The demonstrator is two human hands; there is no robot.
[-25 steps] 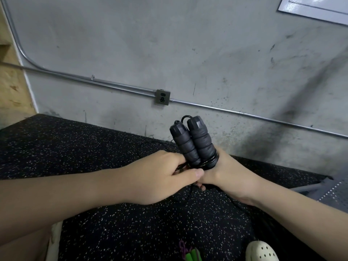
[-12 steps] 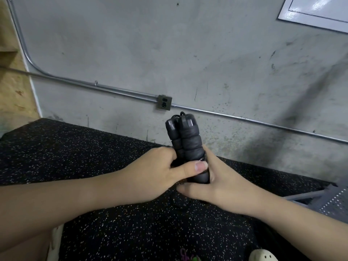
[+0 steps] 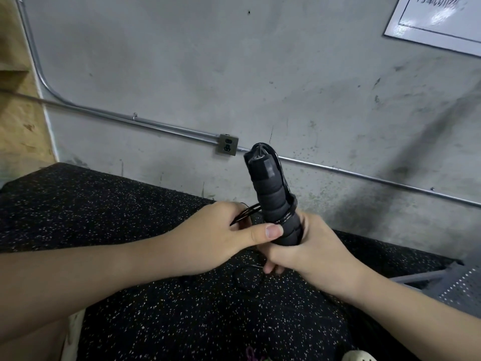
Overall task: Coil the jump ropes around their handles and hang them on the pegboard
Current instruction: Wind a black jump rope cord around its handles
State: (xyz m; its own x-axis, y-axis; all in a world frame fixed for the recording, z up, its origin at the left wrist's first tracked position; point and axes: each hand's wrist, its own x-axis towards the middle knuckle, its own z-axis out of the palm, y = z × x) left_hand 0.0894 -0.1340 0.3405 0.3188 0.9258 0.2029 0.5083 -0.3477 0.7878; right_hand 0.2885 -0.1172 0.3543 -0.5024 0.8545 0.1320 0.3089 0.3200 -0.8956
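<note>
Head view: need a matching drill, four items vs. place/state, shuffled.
Items:
1. jump rope handles
2. left hand
3. wall outlet
4. white sign

States:
A. top right on the wall
B. upright, gripped at the base by the right hand
C. on the conduit, left of the handle tops
D. pinching rope strands

Pairs: 1-B, 2-D, 3-C, 4-A

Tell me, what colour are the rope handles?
Black; the handles show best in the head view.

place: I read it as a gym or utility room
floor: black speckled rubber mat (image 3: 161, 316) under the hands
wall: bare concrete beyond them, surface conduit (image 3: 135, 122), outlet box (image 3: 228, 144)
</note>
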